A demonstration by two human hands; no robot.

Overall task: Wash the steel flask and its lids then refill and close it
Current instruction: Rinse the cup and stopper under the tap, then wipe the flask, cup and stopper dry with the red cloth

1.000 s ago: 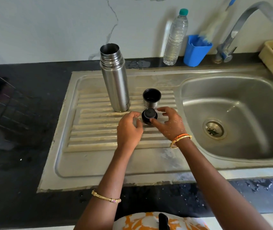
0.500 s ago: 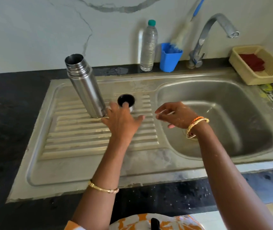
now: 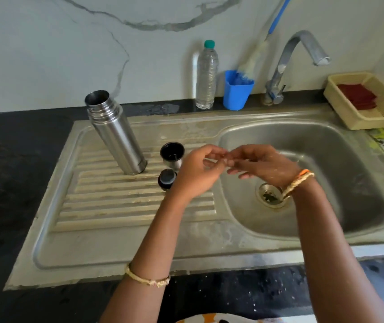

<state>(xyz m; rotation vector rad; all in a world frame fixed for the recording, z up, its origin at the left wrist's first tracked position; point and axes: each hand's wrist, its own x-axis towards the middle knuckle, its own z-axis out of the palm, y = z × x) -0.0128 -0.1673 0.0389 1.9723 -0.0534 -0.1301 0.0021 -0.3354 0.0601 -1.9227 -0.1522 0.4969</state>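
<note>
The steel flask (image 3: 116,134) stands open on the ribbed drainboard (image 3: 116,206) left of the basin. To its right sits the steel cup lid (image 3: 172,155), mouth up, and just in front of it the black inner stopper (image 3: 166,179). My left hand (image 3: 198,173) and my right hand (image 3: 263,164) meet at the basin's left edge, fingertips touching each other, fingers loosely curled. I see nothing held in either hand. Both hands are to the right of the lids and apart from them.
The sink basin (image 3: 314,145) with its drain lies under my right hand; the tap (image 3: 303,43) stands behind it, with no water seen running. A plastic water bottle (image 3: 207,75), a blue cup (image 3: 237,92) with a brush, and a yellow tray (image 3: 349,115) of red cloths line the back.
My hands let go of the black stopper, which now lies on the drainboard, and moved right to the basin edge, where their fingertips came together. The view shifted right.
</note>
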